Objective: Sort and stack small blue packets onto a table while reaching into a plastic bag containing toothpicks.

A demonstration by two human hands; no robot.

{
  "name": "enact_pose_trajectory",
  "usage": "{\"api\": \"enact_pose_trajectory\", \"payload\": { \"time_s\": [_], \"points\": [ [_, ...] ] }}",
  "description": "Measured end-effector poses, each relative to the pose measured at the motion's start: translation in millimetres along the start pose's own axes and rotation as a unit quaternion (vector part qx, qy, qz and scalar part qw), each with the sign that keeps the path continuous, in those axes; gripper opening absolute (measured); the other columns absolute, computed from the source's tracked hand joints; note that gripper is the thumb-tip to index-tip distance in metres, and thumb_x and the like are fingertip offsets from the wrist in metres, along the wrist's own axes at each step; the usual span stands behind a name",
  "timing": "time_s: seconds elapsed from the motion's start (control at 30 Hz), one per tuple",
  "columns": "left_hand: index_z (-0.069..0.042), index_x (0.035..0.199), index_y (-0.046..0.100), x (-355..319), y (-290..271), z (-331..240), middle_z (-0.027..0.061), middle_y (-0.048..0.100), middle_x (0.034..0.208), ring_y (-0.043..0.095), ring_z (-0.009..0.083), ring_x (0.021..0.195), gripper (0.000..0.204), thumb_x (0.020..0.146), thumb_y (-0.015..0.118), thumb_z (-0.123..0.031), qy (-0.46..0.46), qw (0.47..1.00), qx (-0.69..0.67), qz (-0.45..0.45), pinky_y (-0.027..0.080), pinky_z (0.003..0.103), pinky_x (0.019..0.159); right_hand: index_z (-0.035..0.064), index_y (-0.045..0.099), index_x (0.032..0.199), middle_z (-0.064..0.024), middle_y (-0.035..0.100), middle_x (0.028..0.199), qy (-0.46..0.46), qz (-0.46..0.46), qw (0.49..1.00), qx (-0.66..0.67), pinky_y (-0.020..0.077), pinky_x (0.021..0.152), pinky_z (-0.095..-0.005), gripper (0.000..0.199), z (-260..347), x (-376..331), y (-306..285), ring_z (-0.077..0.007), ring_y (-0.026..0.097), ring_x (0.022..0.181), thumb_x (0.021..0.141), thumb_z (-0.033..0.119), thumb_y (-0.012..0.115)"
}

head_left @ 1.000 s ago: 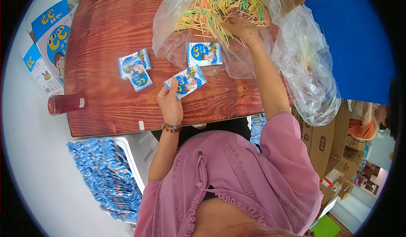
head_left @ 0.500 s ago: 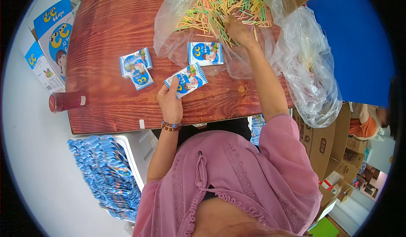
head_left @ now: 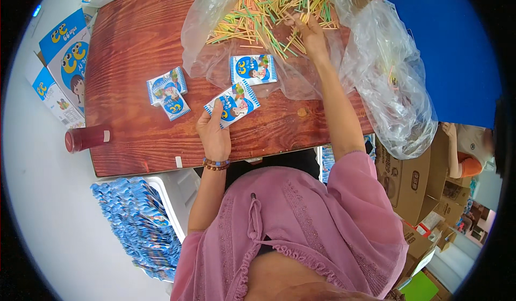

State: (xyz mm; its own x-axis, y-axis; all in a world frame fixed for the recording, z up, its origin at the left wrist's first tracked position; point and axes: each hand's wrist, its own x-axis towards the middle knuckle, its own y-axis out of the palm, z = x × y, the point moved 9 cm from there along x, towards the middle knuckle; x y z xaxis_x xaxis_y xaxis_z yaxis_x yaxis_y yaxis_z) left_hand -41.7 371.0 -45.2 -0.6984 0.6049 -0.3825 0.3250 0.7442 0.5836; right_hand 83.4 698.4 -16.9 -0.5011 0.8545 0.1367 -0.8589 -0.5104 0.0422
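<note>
My left hand (head_left: 215, 138) grips a small blue-and-white packet (head_left: 233, 103) at its lower left corner, thumb on top. Another such packet, a flat sachet (head_left: 253, 69), lies just beyond it, partly on clear plastic. Farther left, two overlapping sachets (head_left: 173, 103) rest on the table. My right hand (head_left: 313, 38) is stretched out to a heap of thin pastel sticks (head_left: 252, 16), yellow, green and pink, on an opened clear plastic bag (head_left: 196, 43). Its fingers are pinched around a few of the sticks.
The reddish wooden table (head_left: 129, 43) has a dark red cylinder (head_left: 88, 138) at its left edge, beside printed cartons (head_left: 70, 67). Below stands a white bin (head_left: 169, 204) by many blue packets (head_left: 134, 226). Crumpled plastic (head_left: 395, 86), cardboard boxes (head_left: 408, 177) and another person's arm (head_left: 453, 148) are at right.
My right hand has drawn up from deep among the sticks, its fingers now showing with sticks between them. My left hand still holds the packet. The view has shifted slightly.
</note>
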Motion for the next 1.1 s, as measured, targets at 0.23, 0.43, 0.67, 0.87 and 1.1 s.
{"api": "enact_pose_trajectory", "payload": {
  "time_s": [0.23,0.43,0.67,0.87,1.1],
  "points": [
    [0.002,0.1,0.063,-1,4,5,0.0083,0.068,0.099,0.066,0.0139,0.086,0.014,0.091,0.06,-0.009,0.0,1.0,0.004,0.013,0.055,0.028,0.076,-0.0013,0.052,0.109,-0.0086,0.064,0.1,-0.078,-0.004,0.982,-0.171,0.0455,0.084,-0.0275,0.017,-11,-16,1,-0.0155,0.061,0.096,0.095,0.006,0.049],
    [0.002,0.101,0.063,0,9,4,0.0089,0.067,0.101,0.066,0.0144,0.088,0.016,0.092,0.059,-0.011,-0.003,1.0,0.004,0.008,0.054,0.028,0.077,-0.0016,0.053,0.107,-0.0098,0.063,0.1,-0.059,-0.007,0.988,-0.141,0.0461,0.085,-0.029,0.015,-11,-13,-4,-0.0175,0.061,0.097,0.095,0.007,0.048],
    [0.002,0.105,0.062,6,36,9,0.0091,0.067,0.102,0.065,0.0158,0.091,0.023,0.095,0.057,-0.018,-0.022,0.999,-0.034,0.036,0.054,0.03,0.08,0.0022,0.055,0.101,-0.0084,0.064,0.099,-0.061,-0.021,0.991,-0.121,0.0408,0.092,-0.0303,0.014,13,-31,-2,-0.0157,0.06,0.096,0.098,0.013,0.046],
    [0.0,0.105,0.06,20,56,20,0.0079,0.066,0.106,0.064,0.0148,0.094,0.024,0.095,0.056,-0.021,-0.046,0.994,-0.062,0.075,0.053,0.029,0.08,-0.0003,0.052,0.102,-0.0143,0.064,0.102,-0.035,-0.006,0.966,0.258,0.038,0.1,-0.0381,0.023,72,-57,29,-0.0285,0.056,0.112,0.1,0.018,0.039],
    [-0.002,0.102,0.061,21,84,21,0.0048,0.065,0.103,0.063,0.0132,0.093,0.02,0.096,0.054,-0.021,-0.025,0.988,-0.104,0.107,0.052,0.03,0.082,0.0017,0.05,0.108,-0.0183,0.063,0.106,-0.108,0.011,0.907,0.407,0.0297,0.108,-0.0471,0.021,103,-97,78,-0.0375,0.05,0.119,0.1,0.017,0.038]
  ]
}}
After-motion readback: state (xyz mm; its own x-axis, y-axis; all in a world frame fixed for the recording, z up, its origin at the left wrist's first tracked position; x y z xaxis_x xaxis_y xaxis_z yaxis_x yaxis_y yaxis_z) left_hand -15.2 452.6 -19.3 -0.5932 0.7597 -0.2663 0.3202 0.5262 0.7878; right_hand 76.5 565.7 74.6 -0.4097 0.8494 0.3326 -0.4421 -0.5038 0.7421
